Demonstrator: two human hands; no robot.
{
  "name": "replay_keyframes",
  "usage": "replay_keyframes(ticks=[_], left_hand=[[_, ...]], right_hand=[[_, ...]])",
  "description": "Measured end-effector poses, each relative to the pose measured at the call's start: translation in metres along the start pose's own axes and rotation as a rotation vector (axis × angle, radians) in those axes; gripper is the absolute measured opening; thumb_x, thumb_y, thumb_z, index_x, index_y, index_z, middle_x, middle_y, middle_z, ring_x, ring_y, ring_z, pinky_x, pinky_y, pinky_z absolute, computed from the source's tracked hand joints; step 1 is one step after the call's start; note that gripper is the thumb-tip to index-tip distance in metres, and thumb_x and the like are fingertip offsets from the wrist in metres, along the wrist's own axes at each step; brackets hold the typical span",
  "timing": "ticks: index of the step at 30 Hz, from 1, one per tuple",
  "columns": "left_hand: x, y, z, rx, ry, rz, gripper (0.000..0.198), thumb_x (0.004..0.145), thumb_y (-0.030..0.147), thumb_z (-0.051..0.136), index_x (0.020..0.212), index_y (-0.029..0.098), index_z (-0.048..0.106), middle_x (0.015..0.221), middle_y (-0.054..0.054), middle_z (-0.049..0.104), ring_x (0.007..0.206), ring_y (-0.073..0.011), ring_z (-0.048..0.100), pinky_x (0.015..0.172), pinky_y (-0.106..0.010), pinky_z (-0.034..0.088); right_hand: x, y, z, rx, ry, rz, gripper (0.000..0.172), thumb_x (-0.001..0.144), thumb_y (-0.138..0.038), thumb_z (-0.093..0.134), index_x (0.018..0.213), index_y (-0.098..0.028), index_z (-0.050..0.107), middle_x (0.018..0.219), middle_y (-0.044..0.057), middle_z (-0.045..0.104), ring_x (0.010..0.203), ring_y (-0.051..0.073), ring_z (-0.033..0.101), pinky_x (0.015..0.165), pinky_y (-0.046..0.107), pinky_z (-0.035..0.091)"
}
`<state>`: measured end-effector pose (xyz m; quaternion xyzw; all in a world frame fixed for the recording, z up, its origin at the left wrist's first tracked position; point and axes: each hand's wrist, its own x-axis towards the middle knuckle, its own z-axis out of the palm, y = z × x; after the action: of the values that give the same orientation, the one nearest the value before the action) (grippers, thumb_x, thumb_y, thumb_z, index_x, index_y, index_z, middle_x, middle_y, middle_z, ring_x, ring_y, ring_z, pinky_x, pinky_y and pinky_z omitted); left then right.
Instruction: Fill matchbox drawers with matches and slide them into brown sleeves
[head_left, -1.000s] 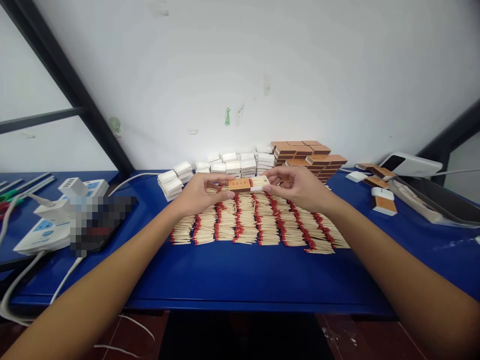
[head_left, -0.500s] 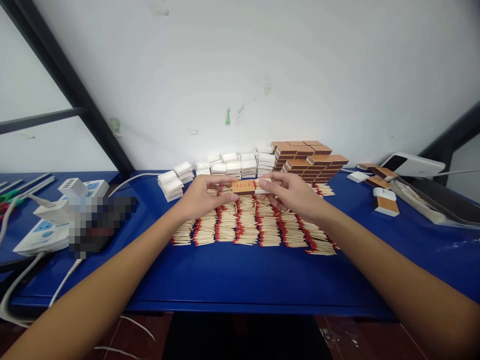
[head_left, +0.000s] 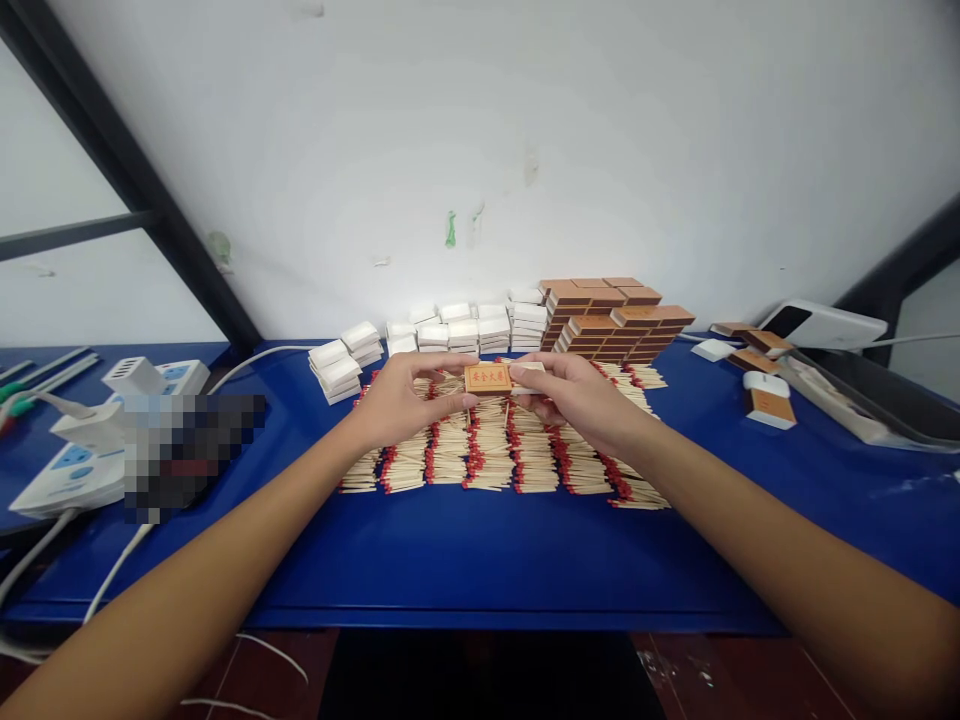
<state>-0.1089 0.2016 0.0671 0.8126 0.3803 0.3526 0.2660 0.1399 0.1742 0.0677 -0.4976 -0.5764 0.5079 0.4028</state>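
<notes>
My left hand (head_left: 399, 402) pinches the left end of an orange-brown matchbox (head_left: 487, 378) between thumb and fingers. On its right side my right hand (head_left: 581, 392) grips the pale inner tray (head_left: 531, 370), which sticks partly out of the cover. The box is held above several rows of loose matches (head_left: 491, 455) with red heads on the blue table. Whether matches lie inside the tray, I cannot tell. Behind my hands stand white stacked trays (head_left: 450, 330) and a pile of brown matchboxes (head_left: 615, 315).
At the left lie a white power strip (head_left: 90, 465) with plugs and cables, and a pixelated dark object (head_left: 195, 450). To the right are a few loose matchboxes (head_left: 771, 407), a white device (head_left: 825, 328) and a dark tray (head_left: 907, 400). A wall rises behind the blue table (head_left: 465, 560).
The matchbox has tilted so that its printed top face shows more fully. Both hands keep their hold on it in nearly the same place, and the view has shifted slightly.
</notes>
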Motion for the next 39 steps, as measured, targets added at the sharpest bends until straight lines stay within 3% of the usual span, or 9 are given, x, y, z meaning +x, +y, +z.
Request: replay_keyframes(ticks=[8, 13, 23, 27, 32, 36, 39], left_hand=[[-0.002, 0.000, 0.003, 0.057, 0.007, 0.078, 0.043, 0.087, 0.043, 0.085, 0.128, 0.032, 0.079, 0.127, -0.004, 0.080, 0.110, -0.0253, 0.072, 0.097, -0.042, 0.057], [-0.005, 0.002, 0.009, 0.212, 0.001, 0.151, 0.038, 0.093, 0.048, 0.080, 0.127, 0.033, 0.080, 0.115, -0.004, 0.082, 0.103, -0.0263, 0.073, 0.092, -0.041, 0.056], [-0.008, -0.002, 0.018, 0.128, 0.054, 0.126, 0.041, 0.091, 0.054, 0.083, 0.125, 0.033, 0.081, 0.123, -0.004, 0.082, 0.110, -0.0278, 0.075, 0.093, -0.041, 0.057], [-0.008, -0.002, 0.018, 0.088, 0.064, 0.135, 0.042, 0.092, 0.049, 0.083, 0.129, 0.030, 0.079, 0.127, -0.005, 0.081, 0.114, -0.0274, 0.075, 0.098, -0.041, 0.057], [-0.009, 0.001, 0.019, 0.087, 0.060, 0.188, 0.040, 0.092, 0.049, 0.083, 0.128, 0.030, 0.080, 0.120, -0.005, 0.082, 0.108, -0.0262, 0.075, 0.096, -0.041, 0.057], [-0.011, 0.004, 0.025, 0.120, 0.076, 0.233, 0.040, 0.092, 0.047, 0.084, 0.126, 0.027, 0.080, 0.118, -0.007, 0.082, 0.105, -0.0258, 0.076, 0.091, -0.039, 0.057], [-0.012, 0.004, 0.027, 0.144, 0.120, 0.233, 0.043, 0.091, 0.044, 0.086, 0.129, 0.026, 0.079, 0.117, -0.008, 0.082, 0.104, -0.0259, 0.076, 0.090, -0.040, 0.057]], right_hand=[[0.002, 0.003, -0.001, 0.002, -0.001, -0.021, 0.031, 0.090, -0.050, 0.074, 0.101, -0.020, 0.073, 0.080, 0.005, 0.067, 0.062, 0.014, 0.050, 0.052, 0.028, 0.032], [0.000, 0.002, 0.003, -0.015, -0.015, -0.028, 0.028, 0.090, -0.047, 0.073, 0.097, -0.020, 0.072, 0.075, 0.002, 0.064, 0.059, 0.013, 0.049, 0.052, 0.028, 0.034], [-0.003, 0.003, 0.004, -0.045, -0.023, -0.043, 0.031, 0.096, -0.044, 0.069, 0.117, -0.021, 0.069, 0.072, -0.002, 0.059, 0.057, 0.012, 0.049, 0.053, 0.027, 0.036], [-0.005, 0.004, 0.006, -0.030, -0.055, -0.081, 0.032, 0.100, -0.048, 0.065, 0.117, -0.021, 0.067, 0.075, -0.003, 0.057, 0.057, 0.011, 0.047, 0.053, 0.027, 0.036], [-0.013, 0.006, 0.013, 0.022, -0.140, -0.093, 0.053, 0.103, -0.068, 0.055, 0.131, -0.024, 0.063, 0.078, -0.001, 0.058, 0.064, 0.015, 0.053, 0.054, 0.029, 0.039], [-0.016, 0.016, 0.022, 0.006, -0.161, -0.074, 0.078, 0.102, -0.082, 0.039, 0.160, -0.030, 0.041, 0.086, 0.003, 0.064, 0.074, 0.021, 0.061, 0.063, 0.033, 0.050], [-0.013, 0.025, 0.025, 0.002, -0.080, -0.104, 0.089, 0.099, -0.088, 0.029, 0.169, -0.032, 0.030, 0.098, 0.008, 0.069, 0.084, 0.026, 0.065, 0.066, 0.038, 0.056]])
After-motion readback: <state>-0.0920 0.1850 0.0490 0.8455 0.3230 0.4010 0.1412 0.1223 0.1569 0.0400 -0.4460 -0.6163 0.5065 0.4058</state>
